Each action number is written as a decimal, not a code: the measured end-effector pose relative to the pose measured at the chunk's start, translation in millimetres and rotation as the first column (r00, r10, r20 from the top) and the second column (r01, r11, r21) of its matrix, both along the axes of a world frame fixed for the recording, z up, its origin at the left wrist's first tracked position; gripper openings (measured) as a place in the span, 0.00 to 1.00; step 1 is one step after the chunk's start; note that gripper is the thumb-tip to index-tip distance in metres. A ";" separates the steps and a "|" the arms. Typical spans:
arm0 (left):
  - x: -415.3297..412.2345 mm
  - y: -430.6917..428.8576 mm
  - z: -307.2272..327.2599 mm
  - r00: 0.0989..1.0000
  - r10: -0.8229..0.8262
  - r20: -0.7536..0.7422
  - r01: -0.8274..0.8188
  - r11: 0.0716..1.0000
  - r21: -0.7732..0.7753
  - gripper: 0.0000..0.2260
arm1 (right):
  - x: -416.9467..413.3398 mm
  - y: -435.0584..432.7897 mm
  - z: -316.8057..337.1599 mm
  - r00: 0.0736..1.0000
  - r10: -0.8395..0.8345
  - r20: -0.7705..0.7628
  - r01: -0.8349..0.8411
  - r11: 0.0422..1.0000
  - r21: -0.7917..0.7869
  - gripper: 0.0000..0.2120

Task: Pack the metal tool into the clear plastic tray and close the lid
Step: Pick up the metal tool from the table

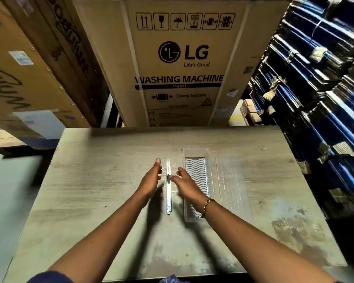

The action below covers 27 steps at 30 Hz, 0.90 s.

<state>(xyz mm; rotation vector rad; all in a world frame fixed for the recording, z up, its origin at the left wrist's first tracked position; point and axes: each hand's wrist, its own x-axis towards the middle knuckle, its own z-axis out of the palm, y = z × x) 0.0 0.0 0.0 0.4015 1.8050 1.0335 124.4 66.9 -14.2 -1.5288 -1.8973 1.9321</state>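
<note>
A long thin metal tool (168, 193) lies flat on the table, pointing away from me, with a dark slot near its middle. My left hand (151, 178) hovers just left of it, fingers apart, holding nothing. My right hand (184, 182) hovers just right of it, fingers spread, fingertips close to the dark slot. The clear plastic tray (196, 180) with a wavy ribbed floor lies to the right of the tool, partly under my right wrist. Its flat clear lid (231, 186) lies open beside it, further right.
The worn wooden table (102, 190) ends at a far edge below a large LG washing machine carton (184, 64). More cartons (29, 68) stand at the left. Stacks of dark blue bundles (319, 99) crowd the table's right side.
</note>
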 end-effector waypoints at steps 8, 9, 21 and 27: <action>17.1 -15.1 -38.7 0.927 0.231 0.296 -0.207 0.972 -0.109 0.22 | -19.8 -31.1 -68.8 0.988 -0.130 0.082 0.141 0.978 -0.154 0.30; 17.7 -15.2 -41.1 0.918 0.243 0.313 -0.213 0.969 -0.128 0.21 | -22.2 -32.9 -66.7 0.986 -0.143 0.080 0.153 0.978 -0.141 0.32; 19.7 -9.0 -66.2 0.909 0.286 0.303 -0.250 0.956 -0.154 0.24 | -31.3 -32.7 -111.5 0.945 -0.297 0.140 0.321 0.926 -0.199 0.46; 18.9 -8.7 -71.1 0.928 0.222 0.301 -0.182 0.971 -0.155 0.19 | -36.1 -32.4 -129.9 0.939 -0.305 0.160 0.333 0.922 -0.198 0.43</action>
